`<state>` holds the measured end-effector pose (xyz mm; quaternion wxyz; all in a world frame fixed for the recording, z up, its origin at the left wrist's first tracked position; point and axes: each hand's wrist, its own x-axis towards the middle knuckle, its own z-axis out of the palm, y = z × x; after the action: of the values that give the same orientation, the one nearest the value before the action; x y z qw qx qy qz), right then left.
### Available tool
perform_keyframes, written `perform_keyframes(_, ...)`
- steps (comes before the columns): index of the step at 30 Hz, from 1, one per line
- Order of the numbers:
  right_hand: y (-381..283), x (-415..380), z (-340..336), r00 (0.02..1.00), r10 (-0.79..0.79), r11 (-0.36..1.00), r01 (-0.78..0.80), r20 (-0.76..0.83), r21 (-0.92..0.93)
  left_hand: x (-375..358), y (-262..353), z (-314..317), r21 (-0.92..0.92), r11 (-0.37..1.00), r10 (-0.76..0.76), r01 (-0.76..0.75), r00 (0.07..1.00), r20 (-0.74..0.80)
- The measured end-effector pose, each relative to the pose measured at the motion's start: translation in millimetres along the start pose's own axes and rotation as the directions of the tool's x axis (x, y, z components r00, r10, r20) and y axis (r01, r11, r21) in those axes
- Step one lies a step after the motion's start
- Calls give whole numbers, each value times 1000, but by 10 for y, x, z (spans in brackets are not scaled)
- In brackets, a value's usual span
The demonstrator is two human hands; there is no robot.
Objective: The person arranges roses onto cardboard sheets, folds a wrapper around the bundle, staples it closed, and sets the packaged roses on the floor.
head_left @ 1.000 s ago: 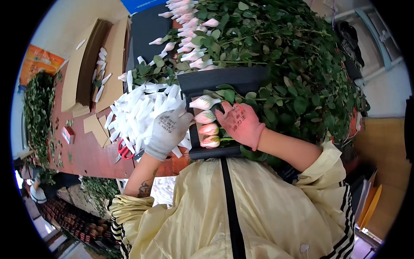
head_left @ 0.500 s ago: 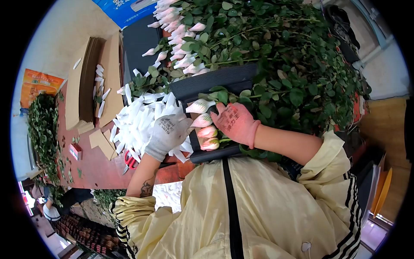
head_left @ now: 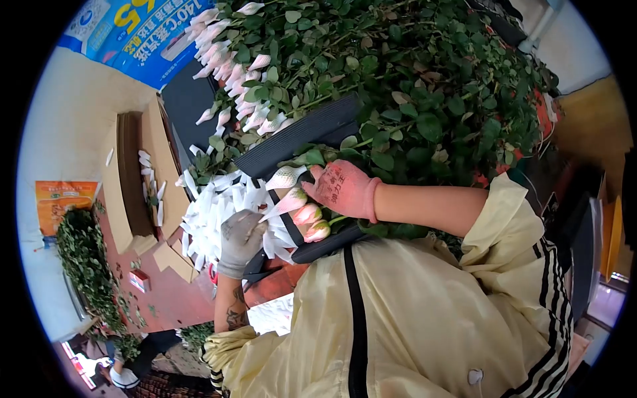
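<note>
My right hand [head_left: 342,190], in a pink glove, is closed around the stem just behind a rose bud in a white net sleeve [head_left: 290,201]. The sleeve's narrow end reaches the pinched fingertips of my left hand [head_left: 242,243], which wears a pale glove. Above this bud lies another netted rose [head_left: 286,177]. Two bare pink rosebuds, one in the middle [head_left: 307,214] and one lower [head_left: 317,231], rest below it in a black ridged holder [head_left: 328,245]. Beside and behind my left hand is a heap of white net sleeves [head_left: 215,209].
Many netted roses [head_left: 229,76] with leafy stems [head_left: 424,86] fill the far side. Folded cardboard [head_left: 123,179] and a small red-and-white box [head_left: 139,280] are on the red table [head_left: 174,305] at left. A person's arm [head_left: 119,365] shows at lower left.
My left hand has drawn back from the second bud, down and left, and its net sleeve now stretches longer toward my fingers. My right hand stays at the stem. The whole view has tilted.
</note>
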<state>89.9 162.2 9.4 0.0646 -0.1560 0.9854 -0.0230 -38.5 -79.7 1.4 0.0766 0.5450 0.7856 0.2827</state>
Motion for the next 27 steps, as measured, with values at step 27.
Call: perform_keyframes(27,114,320,-199,997,69,996,-71,-37,-51,137,944,182,24,936,-350,350,927,136)
